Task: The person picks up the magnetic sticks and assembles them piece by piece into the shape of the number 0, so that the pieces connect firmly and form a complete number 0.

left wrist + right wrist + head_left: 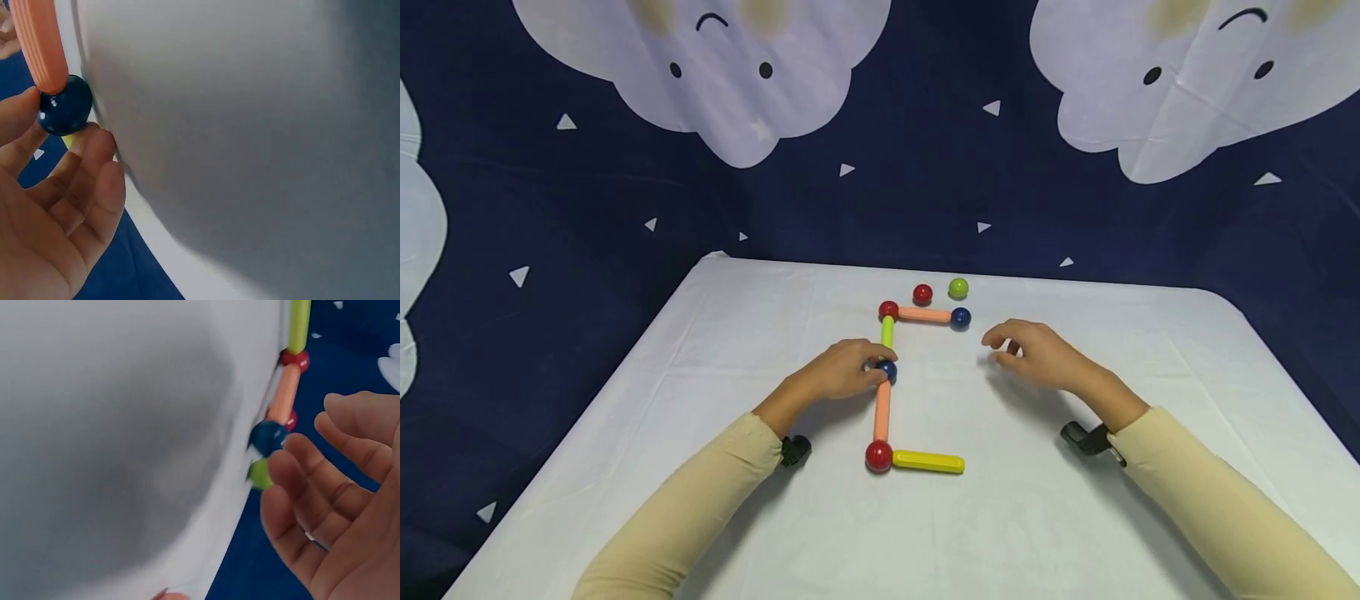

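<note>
My left hand (pixel 847 369) holds the middle blue ball (pixel 889 370) between thumb and fingers; the left wrist view shows the blue ball (pixel 65 106) against an orange rod (pixel 41 45). A light green rod (pixel 887 332) runs up from it to a red ball (pixel 888 311), and an orange rod (pixel 882 412) runs down to a larger red ball (pixel 879 456). From the upper red ball an orange rod (pixel 924 314) reaches another blue ball (pixel 960 317); a yellow rod (pixel 928 462) extends right from the lower one. My right hand (pixel 1036 353), fingers loosely bent, hovers empty right of the pieces.
A loose red ball (pixel 922 294) and a green ball (pixel 958 288) lie behind the upper orange rod. White cloth (pixel 1030 517) covers the table, and a dark blue cloth (pixel 917 217) with clouds hangs at its back edge.
</note>
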`<state>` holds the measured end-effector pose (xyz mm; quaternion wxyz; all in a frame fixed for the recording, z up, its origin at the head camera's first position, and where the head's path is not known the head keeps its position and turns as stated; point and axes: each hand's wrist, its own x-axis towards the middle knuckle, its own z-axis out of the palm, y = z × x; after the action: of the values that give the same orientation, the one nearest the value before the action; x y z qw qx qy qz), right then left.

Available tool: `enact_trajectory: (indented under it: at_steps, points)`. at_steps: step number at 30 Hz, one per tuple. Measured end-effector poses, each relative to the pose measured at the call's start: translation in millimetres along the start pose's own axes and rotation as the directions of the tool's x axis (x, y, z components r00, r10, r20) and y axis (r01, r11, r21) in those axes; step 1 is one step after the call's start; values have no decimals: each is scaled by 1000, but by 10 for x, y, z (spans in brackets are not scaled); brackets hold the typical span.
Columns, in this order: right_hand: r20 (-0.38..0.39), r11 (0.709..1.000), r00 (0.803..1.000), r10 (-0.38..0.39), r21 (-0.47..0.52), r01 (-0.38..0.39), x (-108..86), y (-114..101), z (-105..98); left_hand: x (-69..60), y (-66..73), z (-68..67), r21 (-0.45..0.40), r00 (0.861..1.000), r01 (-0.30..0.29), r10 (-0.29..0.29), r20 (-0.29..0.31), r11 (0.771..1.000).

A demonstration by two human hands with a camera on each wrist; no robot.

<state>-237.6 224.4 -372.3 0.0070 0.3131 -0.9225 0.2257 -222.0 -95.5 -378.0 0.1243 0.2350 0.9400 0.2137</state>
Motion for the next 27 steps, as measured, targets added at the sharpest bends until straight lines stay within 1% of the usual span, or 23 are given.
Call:
enact_trajectory:
  at_steps: [5,9,12,17,22,27]
  points:
    - [4,999,999,48,-25,-47,222,154,-2,31,-25,8,-34,1000,23,-22,12,999]
    - [-6,993,994,113,-15,-113,405,270,-19,40,-35,10,-55,999,30,-29,20,998]
    - [-3,984,984,177,-8,-177,529,317,-32,37,-34,3,-69,999,36,-35,26,997]
    - [-21,967,966,256,13,-256,663,380,-25,53,-25,2,-80,998,38,-35,46,996]
    - [-41,946,946,321,52,-319,842,410,32,53,-39,-14,-100,997,62,-56,60,993]
    - [-36,925,927,374,93,-370,984,396,109,48,-47,-12,-105,997,51,-44,65,993]
